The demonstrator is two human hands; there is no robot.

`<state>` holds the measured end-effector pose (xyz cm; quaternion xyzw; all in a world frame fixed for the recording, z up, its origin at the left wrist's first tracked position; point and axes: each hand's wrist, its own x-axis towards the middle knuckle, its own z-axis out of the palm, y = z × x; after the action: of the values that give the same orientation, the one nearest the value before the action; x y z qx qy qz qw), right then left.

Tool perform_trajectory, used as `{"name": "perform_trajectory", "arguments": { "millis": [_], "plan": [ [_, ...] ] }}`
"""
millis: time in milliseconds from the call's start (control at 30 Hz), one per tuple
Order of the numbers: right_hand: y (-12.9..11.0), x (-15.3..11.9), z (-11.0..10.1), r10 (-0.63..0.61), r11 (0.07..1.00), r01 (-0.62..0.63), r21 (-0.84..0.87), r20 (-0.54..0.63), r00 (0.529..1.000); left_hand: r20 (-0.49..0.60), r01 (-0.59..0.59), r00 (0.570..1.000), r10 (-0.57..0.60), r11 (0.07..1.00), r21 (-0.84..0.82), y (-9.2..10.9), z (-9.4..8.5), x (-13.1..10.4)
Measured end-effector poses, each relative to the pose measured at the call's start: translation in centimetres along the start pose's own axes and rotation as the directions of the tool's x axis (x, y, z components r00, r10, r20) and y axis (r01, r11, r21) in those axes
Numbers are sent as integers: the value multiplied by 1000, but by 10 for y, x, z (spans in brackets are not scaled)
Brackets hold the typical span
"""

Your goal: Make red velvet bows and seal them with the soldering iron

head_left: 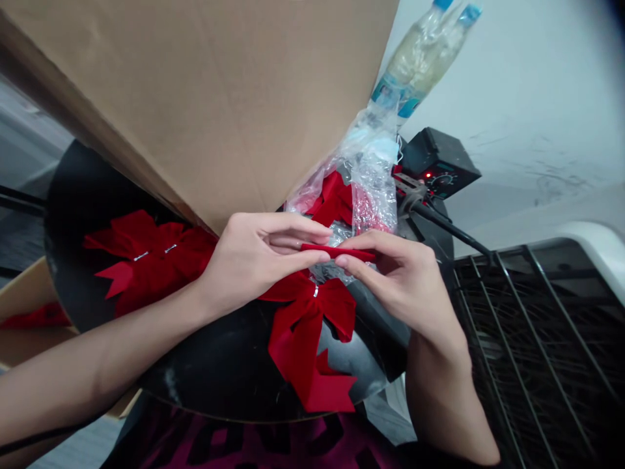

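Note:
Between my two hands a narrow strip of red ribbon point(336, 251) is stretched level. My left hand point(258, 257) pinches its left end between thumb and fingers. At the other end, the thumb and fingers of my right hand point(403, 270) are closed on the ribbon. Just below lies a red velvet bow point(312, 322) with a silver wire tie at its middle, its tails spread over the black round table point(205, 371). More red bows point(151, 251) with silver ties lie to the left, partly behind my left forearm.
A large cardboard box point(234, 98) stands at the back. Clear plastic bags point(374, 189) with red pieces lie beyond my hands. Bottles point(420, 58), a black device with a red light point(442, 163) and a metal-grilled fan point(532, 339) are at the right.

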<state>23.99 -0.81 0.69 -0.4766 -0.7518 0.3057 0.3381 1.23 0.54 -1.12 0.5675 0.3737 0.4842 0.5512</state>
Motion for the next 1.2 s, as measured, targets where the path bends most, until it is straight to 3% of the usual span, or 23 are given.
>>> {"name": "perform_trajectory", "arguments": {
  "millis": [267, 900, 1000, 1067, 1100, 1200],
  "plan": [
    [-6, 1, -6, 26, 1000, -26, -1, 94, 995, 79, 23, 997, -25, 999, 34, 1, -2, -2],
    [-13, 1, -8, 59, 998, -56, -35, 77, 995, 70, -10, 998, 3, 996, 88, 3, -3, -3],
    [-15, -3, -12, 57, 993, -52, -107, 38, 998, 132, 9, 991, -29, 988, 152, 2, -7, 0],
    [-17, -10, -18, 69, 984, -75, -162, -43, 997, 291, -58, 956, -39, 947, 316, 1, -9, 1],
    [-19, -15, -22, 83, 979, -98, -178, -91, 992, 391, -150, 920, -33, 891, 428, 1, -9, 1],
    [-26, -39, -30, 145, 971, -177, -162, -188, 971, 613, -466, 788, -57, 595, 655, -4, -9, -3]
  ]
}}
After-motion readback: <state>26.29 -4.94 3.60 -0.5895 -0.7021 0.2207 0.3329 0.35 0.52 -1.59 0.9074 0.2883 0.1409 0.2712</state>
